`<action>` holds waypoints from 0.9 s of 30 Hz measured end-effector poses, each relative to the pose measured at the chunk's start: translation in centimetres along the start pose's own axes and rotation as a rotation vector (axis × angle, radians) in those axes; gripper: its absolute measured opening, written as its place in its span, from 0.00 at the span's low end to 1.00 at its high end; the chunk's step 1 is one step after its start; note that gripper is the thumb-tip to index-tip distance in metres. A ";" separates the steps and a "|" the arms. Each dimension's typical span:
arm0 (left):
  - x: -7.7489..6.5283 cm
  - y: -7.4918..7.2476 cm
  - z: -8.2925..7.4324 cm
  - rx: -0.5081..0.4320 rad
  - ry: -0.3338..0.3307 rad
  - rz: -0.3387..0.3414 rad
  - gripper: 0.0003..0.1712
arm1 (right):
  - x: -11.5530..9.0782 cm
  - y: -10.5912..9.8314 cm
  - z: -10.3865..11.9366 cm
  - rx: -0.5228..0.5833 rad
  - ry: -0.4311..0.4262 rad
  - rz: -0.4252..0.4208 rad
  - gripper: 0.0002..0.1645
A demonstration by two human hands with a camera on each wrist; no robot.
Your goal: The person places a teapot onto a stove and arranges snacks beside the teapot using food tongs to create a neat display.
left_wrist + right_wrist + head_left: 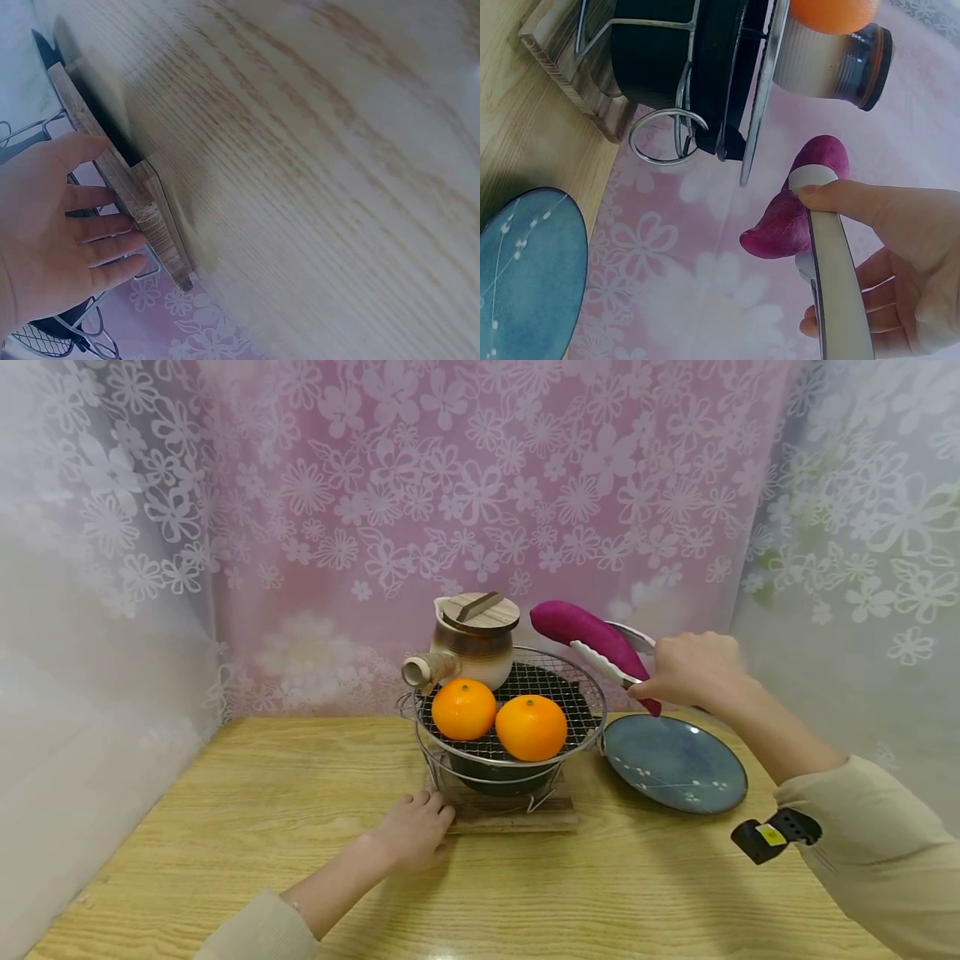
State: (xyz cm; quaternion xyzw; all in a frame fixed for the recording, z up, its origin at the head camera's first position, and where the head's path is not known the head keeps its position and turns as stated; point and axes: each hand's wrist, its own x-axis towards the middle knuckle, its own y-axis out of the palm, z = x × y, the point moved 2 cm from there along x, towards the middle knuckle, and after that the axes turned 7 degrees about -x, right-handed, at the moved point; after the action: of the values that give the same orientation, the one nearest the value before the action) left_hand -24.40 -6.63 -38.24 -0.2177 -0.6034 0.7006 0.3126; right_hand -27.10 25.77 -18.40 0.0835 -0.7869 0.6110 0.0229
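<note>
My right hand [693,668] grips a pair of tongs [838,277] with white tips. Between those tips a purple sweet potato [581,631] is held in the air, tilted, to the right of the grill rack [588,706]. In the right wrist view the thumb lies along one tong arm. My left hand [414,828] rests at the left front corner of the wooden base [517,822] under the stove, its fingers touching the wood's edge in the left wrist view. Two oranges [463,710] and a teapot [480,652] with a wooden lid stand on the rack.
A blue plate [675,764] with white blossom marks lies right of the stove, below the raised sweet potato. The dark stove bowl [502,777] sits in a wire frame on the base. A pink flowered curtain [480,485] hangs behind the wooden table [300,777].
</note>
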 end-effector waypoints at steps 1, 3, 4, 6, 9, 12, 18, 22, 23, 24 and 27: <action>0.0 0.0 0.0 0.001 0.000 -0.001 0.21 | 0.1 0.0 0.1 -0.003 -0.002 0.003 0.25; -0.1 0.0 0.0 0.000 0.000 -0.002 0.21 | 0.2 0.0 0.3 -0.009 -0.004 0.009 0.25; -0.1 0.0 0.0 -0.001 0.002 -0.002 0.21 | 0.2 0.0 0.4 -0.009 -0.005 0.013 0.25; -0.1 0.0 0.0 -0.004 0.003 -0.002 0.21 | 0.3 -0.1 0.6 -0.008 -0.008 0.019 0.25; -0.1 -0.1 -0.1 -0.010 0.004 0.000 0.21 | 0.5 -0.2 0.9 0.000 -0.015 0.025 0.25; -0.1 -0.2 -0.1 -0.009 0.005 0.000 0.22 | 0.6 -0.3 1.2 0.008 -0.026 0.024 0.24; -0.2 -0.2 -0.1 -0.012 0.002 0.010 0.22 | 0.7 -0.4 1.7 0.005 -0.022 0.023 0.25; -0.2 -0.2 -0.1 -0.020 0.000 0.011 0.22 | 0.9 -0.6 2.2 0.014 -0.018 0.024 0.25; -0.2 -0.2 -0.1 -0.019 -0.001 0.011 0.22 | 0.9 -0.7 2.3 0.015 -0.018 0.024 0.26; -0.2 -0.2 -0.1 -0.020 -0.001 0.012 0.22 | 0.9 -0.7 2.4 0.017 -0.017 0.025 0.26; -0.2 -0.1 -0.1 -0.017 -0.002 0.015 0.22 | 1.1 -0.7 2.7 0.025 -0.013 0.029 0.26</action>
State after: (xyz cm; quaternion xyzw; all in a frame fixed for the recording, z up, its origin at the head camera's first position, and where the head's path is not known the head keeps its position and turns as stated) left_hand -24.16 -6.68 -38.15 -0.2241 -0.6082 0.6979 0.3047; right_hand -27.85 22.86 -18.26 0.0764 -0.7804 0.6205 0.0080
